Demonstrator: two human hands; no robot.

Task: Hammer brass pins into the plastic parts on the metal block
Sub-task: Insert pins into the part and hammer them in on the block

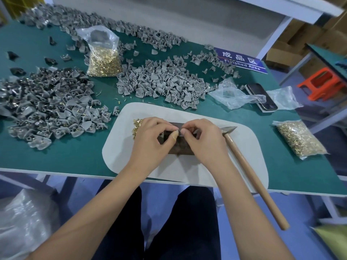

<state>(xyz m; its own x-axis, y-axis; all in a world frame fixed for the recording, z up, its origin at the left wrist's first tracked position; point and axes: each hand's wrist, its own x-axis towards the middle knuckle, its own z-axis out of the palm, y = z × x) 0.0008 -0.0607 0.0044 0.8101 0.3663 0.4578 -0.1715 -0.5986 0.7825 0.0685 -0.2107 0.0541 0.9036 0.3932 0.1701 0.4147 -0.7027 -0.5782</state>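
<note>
A dark metal block (179, 149) lies on a white mat (244, 147) at the table's front. My left hand (152, 139) and my right hand (202, 139) meet over the block, fingertips pinched together on something small that the fingers hide. The left thumb has tape round it. A small heap of loose brass pins (136, 125) lies on the mat just left of my left hand. A hammer (249, 171) with a wooden handle lies to the right of my right hand, head by the block, handle sticking out past the table edge.
Piles of grey plastic parts lie at the left (48, 107), in the middle (161, 81) and along the back. Bags of brass pins stand at the back (104, 59) and lie at the right (300, 139). A phone (262, 97), clear bags and a blue sign (242, 60) sit at the right.
</note>
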